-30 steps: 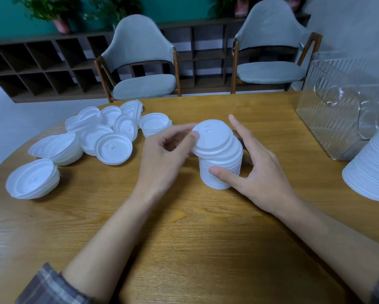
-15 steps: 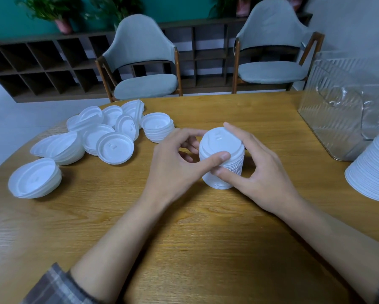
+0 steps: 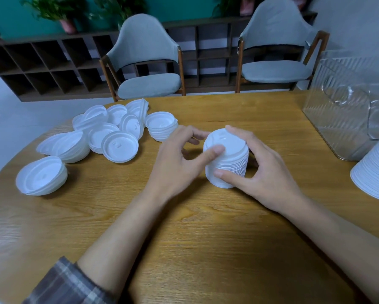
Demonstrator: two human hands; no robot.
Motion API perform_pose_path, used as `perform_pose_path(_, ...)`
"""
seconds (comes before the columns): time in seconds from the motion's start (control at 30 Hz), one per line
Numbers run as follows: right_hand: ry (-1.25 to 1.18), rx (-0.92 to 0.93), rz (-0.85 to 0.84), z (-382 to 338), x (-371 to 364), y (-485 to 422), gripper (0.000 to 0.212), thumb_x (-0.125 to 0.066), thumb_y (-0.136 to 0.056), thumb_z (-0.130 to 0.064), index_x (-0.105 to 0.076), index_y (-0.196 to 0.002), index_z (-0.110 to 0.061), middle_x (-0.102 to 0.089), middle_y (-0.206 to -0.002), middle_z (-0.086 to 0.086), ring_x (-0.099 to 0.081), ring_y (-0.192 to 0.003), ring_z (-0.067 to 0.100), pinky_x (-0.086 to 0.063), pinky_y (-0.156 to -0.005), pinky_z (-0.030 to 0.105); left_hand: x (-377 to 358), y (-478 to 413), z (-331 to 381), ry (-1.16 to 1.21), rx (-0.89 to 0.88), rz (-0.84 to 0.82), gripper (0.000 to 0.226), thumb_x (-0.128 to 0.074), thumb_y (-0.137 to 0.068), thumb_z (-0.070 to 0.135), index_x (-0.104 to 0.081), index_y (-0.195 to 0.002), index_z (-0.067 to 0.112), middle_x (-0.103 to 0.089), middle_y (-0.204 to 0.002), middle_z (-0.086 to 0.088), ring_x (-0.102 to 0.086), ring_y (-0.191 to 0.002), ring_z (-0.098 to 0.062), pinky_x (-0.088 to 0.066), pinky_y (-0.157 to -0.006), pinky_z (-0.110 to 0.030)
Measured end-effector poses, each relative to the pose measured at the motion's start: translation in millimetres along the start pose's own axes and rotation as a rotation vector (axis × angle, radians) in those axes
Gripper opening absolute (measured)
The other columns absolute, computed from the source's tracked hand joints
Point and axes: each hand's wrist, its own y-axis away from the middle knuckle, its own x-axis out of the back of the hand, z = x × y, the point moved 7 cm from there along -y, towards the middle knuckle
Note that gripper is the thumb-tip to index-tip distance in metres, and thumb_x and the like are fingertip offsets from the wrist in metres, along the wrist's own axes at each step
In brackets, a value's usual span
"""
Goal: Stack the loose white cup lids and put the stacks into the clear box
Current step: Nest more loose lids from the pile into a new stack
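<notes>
Two hands: my left hand [image 3: 179,163] and my right hand [image 3: 265,172] were both closed round the stack of lids [image 3: 232,163], one on each side of it.
Left grip: my thumb [image 3: 214,150] lay on the near edge of the stack's top lid and my fingers curled behind the stack. I judge this was to press that lid down square.
Right grip: my thumb sat low on the stack's wall and my fingers wrapped its far side, bracing it against tipping under the push.
Stack's place: it stood upright between my hands, and its base seemed to rest on the wooden table [image 3: 206,238].
Stack's look: thin white plastic with many rims nested tight, narrowing slightly upward, and a flat top with a small raised mark.
Loose lids [image 3: 118,145]: heaped well to the left of the stack, some bunched and some upturned, handy for my left hand.
Clear box [image 3: 342,119]: right of the stack and beyond it, with ribbed walls.
Taller stack [image 3: 374,172]: farther right of the stack, just in front of the box.
Progress: much was left, by my reckoning.
</notes>
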Motion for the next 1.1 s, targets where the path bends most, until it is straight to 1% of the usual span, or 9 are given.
perform_pose_path(0.1,-0.003,-0.003,0.011,0.4,0.4,0.3,0.084,-0.083,-0.078,-0.052,-0.044,-0.151,-0.043,-0.049,-0.143,-0.031,-0.043,-0.131,-0.016,-0.033,-0.099,0.002,14.4,-6.5,-11.6,-0.146,-0.072,0.13,0.028,-0.064,-0.099,0.045,-0.074,-0.112,0.023,-0.066,-0.116,0.007,-0.061,-0.113,-0.007,-0.045,-0.095,-0.02)
perform_pose_path(0.2,-0.009,-0.011,0.011,0.3,0.5,0.7,0.084,-0.082,-0.077,-0.054,-0.043,-0.151,-0.045,-0.048,-0.142,-0.034,-0.042,-0.13,-0.018,-0.032,-0.099,0.001,20.1,-15.8,-38.9,-0.463,-0.079,0.142,0.038,-0.068,-0.098,0.025,-0.064,-0.134,0.018,-0.052,-0.145,-0.001,-0.051,-0.135,-0.015,-0.036,-0.111,-0.023)
perform_pose_path(0.3,-0.017,-0.016,0.01,0.6,0.3,0.5,0.083,-0.081,-0.077,-0.056,-0.043,-0.15,-0.047,-0.05,-0.142,-0.033,-0.043,-0.131,-0.015,-0.034,-0.101,0.003,19.8,-23.1,-63.9,-0.646,-0.034,0.057,0.057,-0.067,-0.096,0.018,-0.051,-0.15,0.012,-0.042,-0.158,-0.012,-0.042,-0.145,-0.031,-0.035,-0.119,-0.04)
perform_pose_path(0.4,-0.021,-0.024,0.013,1.5,0.4,0.8,0.082,-0.082,-0.077,-0.055,-0.043,-0.149,-0.049,-0.051,-0.142,-0.032,-0.045,-0.132,-0.012,-0.036,-0.104,0.008,19.0,-23.3,-68.9,-0.68,0.03,0.03,0.057,-0.062,-0.097,0.016,-0.048,-0.152,0.014,-0.056,-0.145,-0.009,-0.05,-0.136,-0.032,-0.04,-0.113,-0.047)
perform_pose_path(0.5,-0.018,-0.024,0.006,1.1,0.0,1.2,0.082,-0.083,-0.078,-0.054,-0.042,-0.149,-0.05,-0.05,-0.142,-0.032,-0.044,-0.132,-0.012,-0.036,-0.103,0.009,23.7,-22.3,-58.5,-0.694,-0.008,0.097,0.047,-0.06,-0.096,0.007,-0.059,-0.141,0.017,-0.066,-0.119,-0.007,-0.061,-0.11,-0.033,-0.047,-0.095,-0.048)
perform_pose_path(0.6,-0.01,-0.022,0.001,1.1,0.5,1.5,0.082,-0.082,-0.079,-0.054,-0.041,-0.15,-0.049,-0.049,-0.143,-0.033,-0.042,-0.131,-0.016,-0.032,-0.1,0.001,24.9,-21.2,-47.1,-0.675,-0.086,0.137,0.037,-0.061,-0.093,0.0,-0.069,-0.125,0.018,-0.07,-0.1,-0.005,-0.067,-0.089,-0.033,-0.054,-0.081,-0.048)
perform_pose_path(0.77,-0.005,-0.017,0.0,0.4,0.9,1.2,0.082,-0.082,-0.079,-0.054,-0.041,-0.15,-0.048,-0.049,-0.142,-0.034,-0.042,-0.132,-0.015,-0.034,-0.101,0.005,17.4,-17.4,-30.8,-0.562,-0.154,0.115,0.032,-0.067,-0.091,-0.001,-0.073,-0.114,0.021,-0.075,-0.099,0.0,-0.071,-0.09,-0.024,-0.056,-0.079,-0.048)
perform_pose_path(0.97,0.013,-0.024,0.034,1.7,3.6,2.0,0.082,-0.085,-0.076,-0.053,-0.045,-0.147,-0.046,-0.051,-0.139,-0.031,-0.042,-0.128,-0.018,-0.032,-0.097,-0.001,20.8,-14.3,-24.9,-0.231,-0.009,0.123,0.027,-0.082,-0.084,0.005,-0.073,-0.103,0.022,-0.068,-0.086,0.009,-0.063,-0.085,-0.007,-0.048,-0.078,-0.016)
perform_pose_path(1.1,0.012,-0.022,0.048,1.4,4.7,2.0,0.081,-0.088,-0.076,-0.048,-0.047,-0.145,-0.042,-0.052,-0.138,-0.028,-0.043,-0.126,-0.019,-0.031,-0.096,-0.001,25.8,-14.1,-21.6,-0.058,0.051,0.165,0.028,-0.087,-0.083,0.011,-0.07,-0.102,0.023,-0.069,-0.089,0.005,-0.065,-0.084,-0.011,-0.051,-0.077,-0.021)
